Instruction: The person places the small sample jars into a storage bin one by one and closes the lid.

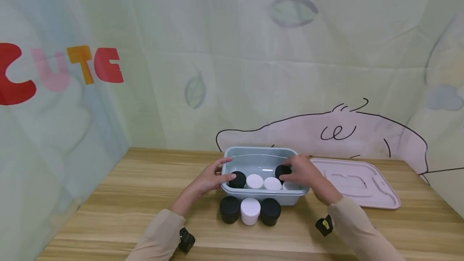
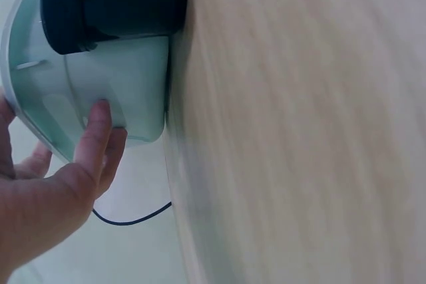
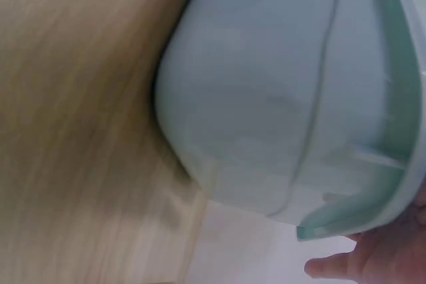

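The head view looks forward and down over the table [image 1: 145, 224], far enough back to take in the box [image 1: 258, 162], left hand [image 1: 208, 178], right hand [image 1: 304, 171] and backdrop [image 1: 235, 71]. Both wrist views look from low and close at the box's outside, turned sideways in opposite ways: table at right in the left one, at left in the right one. All three share box and table
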`<state>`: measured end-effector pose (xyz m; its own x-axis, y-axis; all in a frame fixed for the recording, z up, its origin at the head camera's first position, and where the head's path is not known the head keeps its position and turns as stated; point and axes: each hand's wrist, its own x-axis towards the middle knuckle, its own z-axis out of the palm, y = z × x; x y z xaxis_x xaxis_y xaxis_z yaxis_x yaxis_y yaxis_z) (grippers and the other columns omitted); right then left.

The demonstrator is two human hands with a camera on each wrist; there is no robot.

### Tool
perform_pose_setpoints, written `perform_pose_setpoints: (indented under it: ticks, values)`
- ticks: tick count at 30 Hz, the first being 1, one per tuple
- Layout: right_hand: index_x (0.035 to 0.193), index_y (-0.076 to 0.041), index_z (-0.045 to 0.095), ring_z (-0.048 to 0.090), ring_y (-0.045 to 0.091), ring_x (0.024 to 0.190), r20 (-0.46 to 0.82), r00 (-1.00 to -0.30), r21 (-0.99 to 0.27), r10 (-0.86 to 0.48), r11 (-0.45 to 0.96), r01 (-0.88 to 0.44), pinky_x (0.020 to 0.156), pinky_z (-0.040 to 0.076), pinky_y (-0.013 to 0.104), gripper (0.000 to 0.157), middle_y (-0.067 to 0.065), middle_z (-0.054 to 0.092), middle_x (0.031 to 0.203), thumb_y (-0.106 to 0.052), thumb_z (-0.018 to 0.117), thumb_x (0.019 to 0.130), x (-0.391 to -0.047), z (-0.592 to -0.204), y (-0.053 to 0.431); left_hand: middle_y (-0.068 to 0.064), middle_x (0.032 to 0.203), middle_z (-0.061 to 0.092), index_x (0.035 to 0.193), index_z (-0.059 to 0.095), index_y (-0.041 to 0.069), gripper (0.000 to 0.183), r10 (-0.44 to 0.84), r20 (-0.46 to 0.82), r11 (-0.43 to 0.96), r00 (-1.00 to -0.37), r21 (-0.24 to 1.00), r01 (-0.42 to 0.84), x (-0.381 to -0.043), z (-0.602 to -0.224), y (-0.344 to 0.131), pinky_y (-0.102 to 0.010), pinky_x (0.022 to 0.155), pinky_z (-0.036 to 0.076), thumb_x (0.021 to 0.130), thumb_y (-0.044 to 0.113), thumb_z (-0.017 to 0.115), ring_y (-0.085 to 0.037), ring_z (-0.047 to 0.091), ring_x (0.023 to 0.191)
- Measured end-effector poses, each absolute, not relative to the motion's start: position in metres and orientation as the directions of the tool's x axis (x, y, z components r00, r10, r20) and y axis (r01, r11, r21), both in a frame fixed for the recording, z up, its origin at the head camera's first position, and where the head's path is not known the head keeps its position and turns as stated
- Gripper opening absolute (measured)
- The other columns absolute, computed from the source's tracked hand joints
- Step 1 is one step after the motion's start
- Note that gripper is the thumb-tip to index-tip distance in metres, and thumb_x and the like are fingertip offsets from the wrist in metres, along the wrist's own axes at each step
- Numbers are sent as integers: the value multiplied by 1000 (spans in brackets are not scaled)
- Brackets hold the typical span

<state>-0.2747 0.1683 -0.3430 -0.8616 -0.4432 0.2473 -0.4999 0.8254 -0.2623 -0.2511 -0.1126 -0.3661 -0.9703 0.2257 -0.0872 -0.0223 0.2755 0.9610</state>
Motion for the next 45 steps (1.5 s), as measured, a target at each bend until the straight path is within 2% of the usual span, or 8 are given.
perform_pose_setpoints:
  ticks: [5,12,17,23,26,32,40,45]
  values:
    - [97,5,67,63,29,90,244,-878,-328,-413,817,-475,77,52,41,32,17,68,96,-16,72,73,-270,-335,176,-27,130,43,134,42,13,58,231,-84,278,-969,961,-17,-250,-366,-112,-40,79,53,82,19,67,-29,54,104]
    - [104,3,65,62,30,93,342,-869,-473,-356,734,-487,77,51,45,34,17,66,102,-15,70,76,-254,-328,190,-26,130,43,133,43,15,56,221,-97,282,-970,959,-32,-250,-365,-111,-40,79,53,82,19,66,-30,54,105]
    - [103,3,66,63,29,91,397,-857,-559,-327,655,-509,77,53,41,32,17,67,100,-13,72,76,-237,-329,196,-25,131,44,134,43,16,55,212,-100,295,-972,955,-34,-249,-363,-110,-41,80,52,83,18,65,-30,54,106]
    - [104,6,64,64,29,93,371,-873,-699,-316,524,-486,79,52,35,35,20,65,103,-12,72,75,-211,-329,190,-27,130,43,133,43,14,56,212,-95,284,-973,958,-32,-250,-364,-113,-41,80,52,82,17,66,-31,54,106]
    - [104,6,64,64,21,93,368,-868,-740,-332,461,-490,80,52,31,35,21,65,103,-12,72,75,-201,-331,186,-27,130,43,134,42,14,56,206,-97,290,-974,956,-35,-250,-365,-114,-41,80,53,82,18,66,-32,54,106]
    - [100,9,64,62,2,90,431,-809,-751,-399,338,-567,78,53,30,31,24,65,99,-6,72,75,-185,-339,180,-26,132,42,134,42,16,57,197,-103,308,-975,951,-38,-250,-364,-114,-42,80,52,83,20,66,-33,52,109]
    - [105,10,62,64,12,93,304,-812,-788,-498,347,-508,80,52,33,40,23,65,102,-17,71,77,-172,-352,178,-26,132,42,135,41,15,58,201,-101,308,-974,951,-35,-249,-364,-112,-42,80,52,83,19,66,-33,53,108]
    - [106,6,63,63,10,95,276,-799,-733,-534,421,-535,81,52,29,42,17,67,102,-22,72,77,-172,-358,179,-26,132,41,135,40,15,59,207,-104,303,-973,952,-37,-249,-364,-111,-42,80,52,82,20,66,-33,52,109]
